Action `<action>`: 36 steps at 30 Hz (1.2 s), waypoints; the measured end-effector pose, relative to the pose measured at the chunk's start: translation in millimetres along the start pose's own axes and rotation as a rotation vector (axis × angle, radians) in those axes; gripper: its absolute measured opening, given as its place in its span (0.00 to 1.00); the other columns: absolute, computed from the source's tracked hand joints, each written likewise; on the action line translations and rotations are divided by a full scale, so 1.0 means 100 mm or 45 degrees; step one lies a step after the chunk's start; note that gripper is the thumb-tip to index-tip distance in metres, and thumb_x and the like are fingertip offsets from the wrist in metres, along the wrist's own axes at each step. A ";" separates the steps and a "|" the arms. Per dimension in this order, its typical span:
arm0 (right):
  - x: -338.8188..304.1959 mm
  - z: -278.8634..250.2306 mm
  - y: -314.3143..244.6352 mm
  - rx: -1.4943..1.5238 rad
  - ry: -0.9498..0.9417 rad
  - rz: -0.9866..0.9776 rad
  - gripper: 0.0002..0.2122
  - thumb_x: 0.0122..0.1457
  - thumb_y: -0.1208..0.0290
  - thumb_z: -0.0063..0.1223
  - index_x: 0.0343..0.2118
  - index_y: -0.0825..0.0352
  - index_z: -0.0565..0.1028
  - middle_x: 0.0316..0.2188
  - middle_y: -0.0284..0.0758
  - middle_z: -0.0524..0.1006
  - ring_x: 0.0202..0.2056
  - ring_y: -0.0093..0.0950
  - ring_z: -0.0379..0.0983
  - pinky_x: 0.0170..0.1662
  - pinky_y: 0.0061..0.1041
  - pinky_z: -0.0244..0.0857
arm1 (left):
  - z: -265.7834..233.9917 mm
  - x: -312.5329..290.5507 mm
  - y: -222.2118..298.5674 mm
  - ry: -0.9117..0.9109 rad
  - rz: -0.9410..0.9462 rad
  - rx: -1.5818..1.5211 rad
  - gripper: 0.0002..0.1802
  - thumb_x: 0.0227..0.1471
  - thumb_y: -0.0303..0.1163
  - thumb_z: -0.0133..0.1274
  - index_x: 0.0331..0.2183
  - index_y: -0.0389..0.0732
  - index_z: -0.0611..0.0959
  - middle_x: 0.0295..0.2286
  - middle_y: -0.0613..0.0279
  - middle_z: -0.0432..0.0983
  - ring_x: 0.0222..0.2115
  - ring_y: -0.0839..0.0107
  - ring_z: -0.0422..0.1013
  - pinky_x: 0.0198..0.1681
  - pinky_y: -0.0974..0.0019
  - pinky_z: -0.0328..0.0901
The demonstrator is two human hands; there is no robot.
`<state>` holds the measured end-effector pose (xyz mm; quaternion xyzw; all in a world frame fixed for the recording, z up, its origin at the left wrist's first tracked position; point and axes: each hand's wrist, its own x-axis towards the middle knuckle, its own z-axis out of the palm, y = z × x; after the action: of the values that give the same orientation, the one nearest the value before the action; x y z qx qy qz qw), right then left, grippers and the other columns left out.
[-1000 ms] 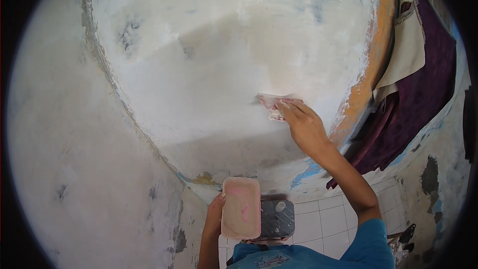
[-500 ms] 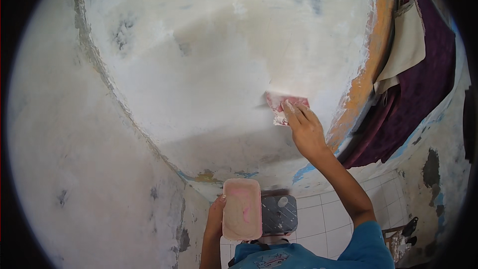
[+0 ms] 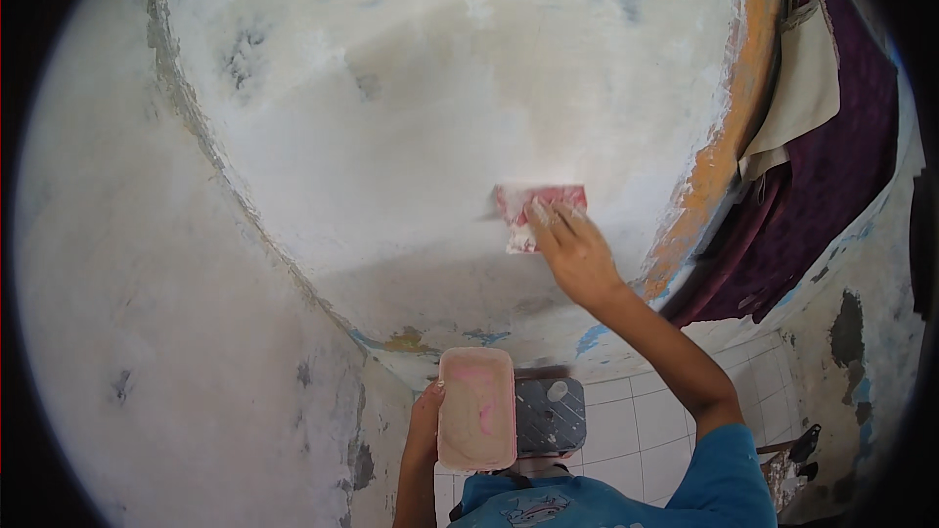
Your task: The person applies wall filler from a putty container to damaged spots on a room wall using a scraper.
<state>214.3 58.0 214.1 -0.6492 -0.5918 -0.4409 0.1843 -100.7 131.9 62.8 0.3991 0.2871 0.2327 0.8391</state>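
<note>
Here, the right hand (image 3: 577, 254) presses one flat, red-stained plastic scraper (image 3: 533, 210) against the patchy white plaster wall (image 3: 411, 117), its fingers laid flat on the blade. Below that grip, the left hand (image 3: 426, 420) holds up one pale pink rectangular plastic tray (image 3: 476, 409) by its side, fingers curled behind its edge. A dark speckled object (image 3: 551, 416) sits just right of the tray. Right of the scraper runs a flaking orange wall edge (image 3: 719, 152), then two hanging cloths, one cream (image 3: 804, 78) and one dark purple (image 3: 831, 196). White floor tiles (image 3: 646, 430) lie beneath.
</note>
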 end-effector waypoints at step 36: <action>1.97 -0.68 0.53 -0.268 0.411 -0.244 0.19 0.58 0.77 0.49 0.53 0.67 0.75 0.42 0.43 0.81 0.45 0.41 0.77 0.47 0.37 0.73 | -0.26 -0.28 -0.01 0.143 0.050 -0.037 0.26 0.68 0.44 0.44 0.56 0.32 0.73 0.46 0.52 0.77 0.44 0.63 0.76 0.48 0.61 0.73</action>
<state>222.0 113.0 422.2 -0.5267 -0.5643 -0.6139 0.1651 -138.5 127.6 57.3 0.3786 0.3223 0.2754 0.8228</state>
